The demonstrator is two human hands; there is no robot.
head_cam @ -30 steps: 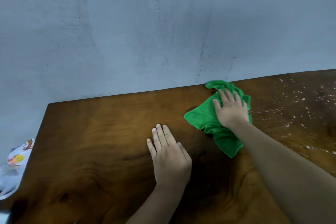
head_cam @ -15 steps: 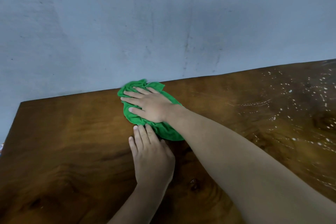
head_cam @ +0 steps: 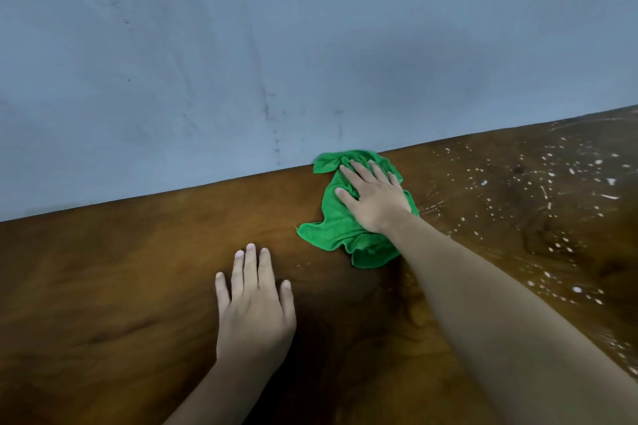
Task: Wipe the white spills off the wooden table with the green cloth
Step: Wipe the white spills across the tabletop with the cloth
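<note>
One green cloth (head_cam: 340, 227), one wooden bench (head_cam: 103, 269), one wall (head_cam: 241, 44) behind the cloth. Two hands: right hand (head_cam: 374, 198) on the cloth, left hand (head_cam: 253, 307) near it. The white spills (head_cam: 611, 181) right of the cloth are too many to count.

In front of me was a big pale blue-grey wall (head_cam: 310, 44). It had little dark marks, long faint streaks, and a soft shadow on the right

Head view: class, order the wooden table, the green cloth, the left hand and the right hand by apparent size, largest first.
1. wooden table
2. green cloth and left hand: these look alike, and the hand is nearer the camera, so I leave them unranked
3. right hand
</note>
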